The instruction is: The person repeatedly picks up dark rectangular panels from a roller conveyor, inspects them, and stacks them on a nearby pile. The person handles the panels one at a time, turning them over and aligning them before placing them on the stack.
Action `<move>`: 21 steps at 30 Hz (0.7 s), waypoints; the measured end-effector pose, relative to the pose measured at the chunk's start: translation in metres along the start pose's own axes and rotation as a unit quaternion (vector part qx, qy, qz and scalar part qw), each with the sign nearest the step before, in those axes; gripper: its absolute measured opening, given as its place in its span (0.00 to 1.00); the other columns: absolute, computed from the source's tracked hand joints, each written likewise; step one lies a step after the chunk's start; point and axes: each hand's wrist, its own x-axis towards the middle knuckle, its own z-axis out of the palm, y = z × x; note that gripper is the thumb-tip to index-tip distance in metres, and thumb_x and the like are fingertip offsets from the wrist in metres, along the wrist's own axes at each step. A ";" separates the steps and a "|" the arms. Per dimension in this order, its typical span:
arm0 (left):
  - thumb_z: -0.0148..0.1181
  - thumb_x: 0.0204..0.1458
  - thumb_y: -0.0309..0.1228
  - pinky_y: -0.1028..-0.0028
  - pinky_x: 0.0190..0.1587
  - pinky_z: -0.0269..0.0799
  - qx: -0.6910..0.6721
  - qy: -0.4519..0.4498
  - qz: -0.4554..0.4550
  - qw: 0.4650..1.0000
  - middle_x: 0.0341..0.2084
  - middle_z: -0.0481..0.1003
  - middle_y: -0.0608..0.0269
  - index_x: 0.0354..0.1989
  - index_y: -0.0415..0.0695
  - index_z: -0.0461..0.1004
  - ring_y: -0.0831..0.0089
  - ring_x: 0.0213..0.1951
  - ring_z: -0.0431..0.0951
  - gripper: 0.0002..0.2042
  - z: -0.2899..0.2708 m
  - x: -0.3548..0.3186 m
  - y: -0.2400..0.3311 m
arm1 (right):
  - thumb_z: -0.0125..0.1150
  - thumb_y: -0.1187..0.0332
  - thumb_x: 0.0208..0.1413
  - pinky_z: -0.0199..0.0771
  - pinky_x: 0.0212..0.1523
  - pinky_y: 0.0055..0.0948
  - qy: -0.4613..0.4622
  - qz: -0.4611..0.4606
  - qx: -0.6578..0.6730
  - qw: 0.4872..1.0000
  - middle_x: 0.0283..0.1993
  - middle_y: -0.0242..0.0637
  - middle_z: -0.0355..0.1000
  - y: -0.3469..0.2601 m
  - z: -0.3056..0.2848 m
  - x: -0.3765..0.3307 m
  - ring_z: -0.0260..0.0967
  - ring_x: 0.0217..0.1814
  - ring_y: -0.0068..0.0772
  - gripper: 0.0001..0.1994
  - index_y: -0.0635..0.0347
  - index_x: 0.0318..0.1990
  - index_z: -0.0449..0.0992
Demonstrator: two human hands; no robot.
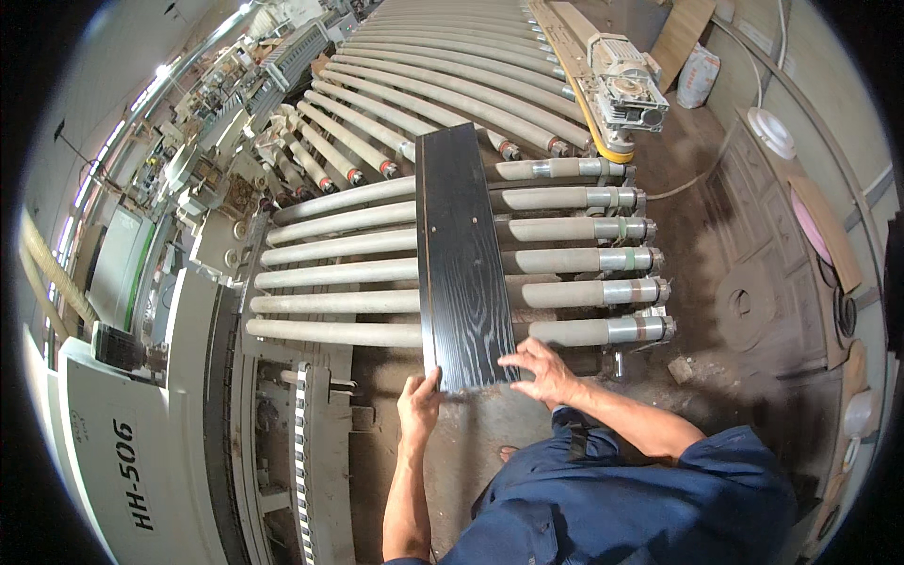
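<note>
A long black board (pixel 461 273) with a wood-grain surface lies lengthwise across the rollers, its near end jutting past the last roller toward me. Two small light spots, perhaps holes, show near its middle. My left hand (pixel 419 405) grips the near left corner, thumb on top and the other fingers mostly hidden. At the near right edge, my right hand (pixel 546 372) has its fingers apart, the tips touching or just over the board. Under the board run several pale grey rollers (pixel 348 273) with metal ends on the right.
A white machine (pixel 141 424) stands at the left, beside a vertical chain strip (pixel 301 461). A motor (pixel 626 85) on a yellow-edged beam sits beyond the rollers at the right. Farther right are a white sack (pixel 698 77) and panels (pixel 782 273) against the wall.
</note>
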 end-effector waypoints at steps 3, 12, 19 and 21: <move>0.70 0.39 0.16 0.70 0.40 0.77 0.002 -0.001 0.011 1.000 0.36 0.75 0.56 0.53 0.52 0.79 0.63 0.36 0.79 0.29 -0.015 -0.017 -0.007 | 0.78 0.68 0.39 0.72 0.48 0.33 0.005 0.008 -0.004 1.000 0.43 0.37 0.61 -0.022 0.022 -0.020 0.64 0.44 0.36 0.32 0.43 0.58 0.74; 0.69 0.39 0.15 0.72 0.41 0.76 -0.042 -0.010 0.014 0.999 0.37 0.76 0.56 0.54 0.50 0.78 0.64 0.37 0.79 0.29 -0.014 0.024 -0.020 | 0.77 0.69 0.37 0.72 0.47 0.35 0.055 0.037 0.000 0.998 0.43 0.38 0.62 -0.021 0.025 0.002 0.65 0.45 0.37 0.33 0.45 0.57 0.75; 0.71 0.39 0.17 0.73 0.43 0.76 -0.065 -0.014 0.005 0.998 0.37 0.76 0.55 0.55 0.50 0.78 0.64 0.37 0.79 0.29 -0.004 0.048 -0.015 | 0.76 0.70 0.38 0.73 0.48 0.35 0.059 0.057 0.000 0.997 0.42 0.37 0.62 -0.012 0.010 0.016 0.66 0.45 0.38 0.32 0.44 0.57 0.76; 0.69 0.42 0.17 0.71 0.43 0.76 -0.068 -0.028 0.005 0.997 0.38 0.75 0.55 0.56 0.50 0.77 0.63 0.37 0.78 0.28 -0.005 0.049 -0.022 | 0.76 0.70 0.38 0.72 0.48 0.35 0.059 0.045 -0.010 0.997 0.42 0.37 0.62 -0.012 0.009 0.019 0.66 0.45 0.38 0.32 0.45 0.57 0.76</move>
